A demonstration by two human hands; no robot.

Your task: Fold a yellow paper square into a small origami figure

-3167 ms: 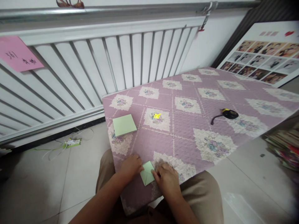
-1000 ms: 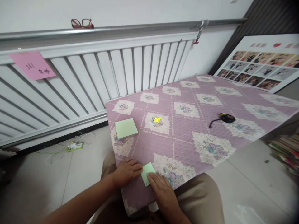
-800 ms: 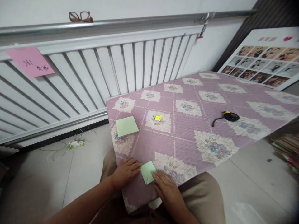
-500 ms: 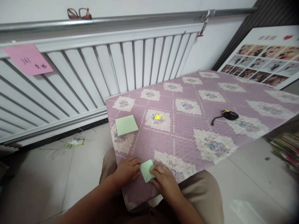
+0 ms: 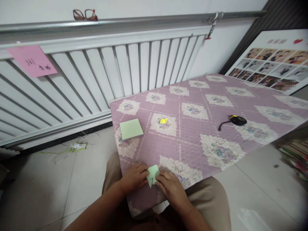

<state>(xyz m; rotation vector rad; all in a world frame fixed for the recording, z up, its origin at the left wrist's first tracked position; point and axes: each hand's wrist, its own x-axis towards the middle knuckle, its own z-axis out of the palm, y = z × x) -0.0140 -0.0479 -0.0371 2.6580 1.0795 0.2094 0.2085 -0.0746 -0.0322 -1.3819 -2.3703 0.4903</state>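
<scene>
A small folded piece of light green paper [image 5: 153, 172] lies near the table's front edge, between my hands. The fingers of my left hand [image 5: 135, 175] press on its left side. My right hand [image 5: 171, 186] has its thumb and fingers pinched on the paper's lower right part. A narrow gap shows in the paper's lower edge, beside a pointed corner. Farther up the table is a light green square pad of paper [image 5: 131, 129]. To its right sits a small folded yellow paper piece [image 5: 164, 121].
The table has a purple floral cloth [image 5: 166, 144]. On its right part lies a black object with a strap [image 5: 237, 120]. Behind stand a white radiator [image 5: 144, 64], glasses [image 5: 85, 15] on a pipe and a photo board [image 5: 269, 64]. A power strip [image 5: 78, 147] rests on the floor.
The lower right part of the green paper has been folded or shifted up, and a gap now shows at the lower edge. My left hand has moved slightly right with the paper.
</scene>
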